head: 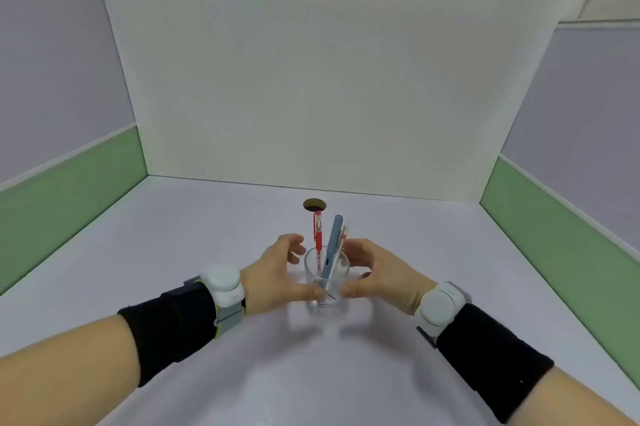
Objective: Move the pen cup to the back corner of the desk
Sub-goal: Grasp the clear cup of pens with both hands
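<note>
A clear plastic pen cup [325, 287] stands upright on the pale desk [207, 235], in the middle. It holds a red pen [317, 235], a blue-grey pen [333, 242] and a thinner clear one. My left hand [273, 273] and my right hand [377, 273] are cupped around it, one on each side. Both thumb tips lie against the cup's lower wall. The left fingers are curled with a small gap to the rim, while the right fingers reach behind the pens. Both wrists carry white sensor bands and black sleeves.
A round cable hole [314, 204] sits in the desk just behind the cup. Partition walls with green lower bands close the desk on the left [69, 183] and right [561, 217]; a white wall [311, 96] closes the back. The back corners lie at far left and far right.
</note>
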A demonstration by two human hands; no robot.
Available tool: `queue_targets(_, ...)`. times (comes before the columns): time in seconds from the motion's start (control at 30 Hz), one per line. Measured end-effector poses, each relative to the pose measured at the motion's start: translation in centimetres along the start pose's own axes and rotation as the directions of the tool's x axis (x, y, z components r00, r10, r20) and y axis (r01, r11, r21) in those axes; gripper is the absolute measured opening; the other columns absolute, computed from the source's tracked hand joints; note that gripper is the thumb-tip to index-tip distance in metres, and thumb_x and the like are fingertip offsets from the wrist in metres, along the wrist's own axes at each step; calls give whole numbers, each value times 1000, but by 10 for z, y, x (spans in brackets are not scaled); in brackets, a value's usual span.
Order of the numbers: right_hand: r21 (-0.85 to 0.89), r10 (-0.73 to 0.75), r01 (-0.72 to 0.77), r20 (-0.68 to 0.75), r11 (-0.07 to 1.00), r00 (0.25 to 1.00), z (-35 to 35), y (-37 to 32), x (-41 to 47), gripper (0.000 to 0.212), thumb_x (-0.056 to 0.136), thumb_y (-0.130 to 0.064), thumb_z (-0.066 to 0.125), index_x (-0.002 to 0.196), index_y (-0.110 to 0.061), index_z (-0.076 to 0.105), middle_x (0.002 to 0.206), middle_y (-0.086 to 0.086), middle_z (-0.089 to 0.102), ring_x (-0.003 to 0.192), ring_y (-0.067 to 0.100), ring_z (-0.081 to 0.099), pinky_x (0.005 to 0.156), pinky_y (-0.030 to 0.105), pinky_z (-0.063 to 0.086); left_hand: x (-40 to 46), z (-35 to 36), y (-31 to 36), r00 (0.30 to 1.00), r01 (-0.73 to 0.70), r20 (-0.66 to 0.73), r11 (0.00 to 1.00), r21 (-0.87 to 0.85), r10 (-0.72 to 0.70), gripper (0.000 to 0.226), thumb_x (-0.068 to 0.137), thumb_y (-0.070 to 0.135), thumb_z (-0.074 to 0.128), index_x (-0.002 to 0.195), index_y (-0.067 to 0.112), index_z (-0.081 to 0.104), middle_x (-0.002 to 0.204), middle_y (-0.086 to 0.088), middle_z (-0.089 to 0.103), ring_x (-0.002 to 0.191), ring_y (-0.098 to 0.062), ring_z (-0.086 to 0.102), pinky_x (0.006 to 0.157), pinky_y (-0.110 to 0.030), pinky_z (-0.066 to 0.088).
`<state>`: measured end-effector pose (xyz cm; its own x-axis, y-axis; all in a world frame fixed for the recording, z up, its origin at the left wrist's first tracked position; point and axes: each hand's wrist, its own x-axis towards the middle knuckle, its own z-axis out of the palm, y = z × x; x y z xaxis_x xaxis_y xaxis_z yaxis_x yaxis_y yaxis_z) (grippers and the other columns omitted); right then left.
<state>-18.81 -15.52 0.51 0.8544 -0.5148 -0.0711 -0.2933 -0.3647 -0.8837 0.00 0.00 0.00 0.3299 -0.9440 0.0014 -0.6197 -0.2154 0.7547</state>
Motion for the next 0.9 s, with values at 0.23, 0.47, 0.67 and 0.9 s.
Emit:
queue_targets(0.23, -57, 3, -8, -84, 998, 996, 14, 2, -3, 71, 60, -32, 94, 121, -29, 58, 118, -10, 70, 108, 5, 66, 94, 29, 55, 2, 8, 0, 1000, -9, 0, 1000, 5, 9, 94, 58, 60, 79, 138, 23, 45, 123, 13, 61, 113, -4, 59, 85, -18, 48)
queue_targets(0.47, -40, -4, -2, -143, 999, 990, 18, -1, -5, 58, 61, -29, 93, 111, -32, 63, 109, -10, 73, 102, 5, 67, 85, 22, 52, 3, 11, 3, 999, -21, -40, 1000, 3, 21, 69, 68, 44, 84, 128, 26, 54, 114, 16, 64, 108, -2, 62, 81, -18, 50)
queue_targets(0.67, -16, -12, 9, -161, 1000, 987, 16, 2, -7, 58, 59, -32, 93, 111, -31, 66, 109, -9, 75, 103, 6, 68, 91, 30, 55, 5, 14, 6, 997, -32, -66, 999, 21, 33, 64, 66, 46, 84, 122, 30, 57, 112, 17, 66, 105, -3, 63, 80, -19, 51)
queue_targets(0.9, -4, -22, 22, -193, 1000, 981, 4, 3, -11, 59, 66, -23, 92, 120, -27, 68, 111, -9, 76, 101, -1, 68, 78, 11, 49, 16, 21, 14, 994, -62, -85, 998, 12, 63, 62, 68, 44, 84, 123, 28, 58, 113, 17, 65, 105, -2, 63, 80, -17, 52)
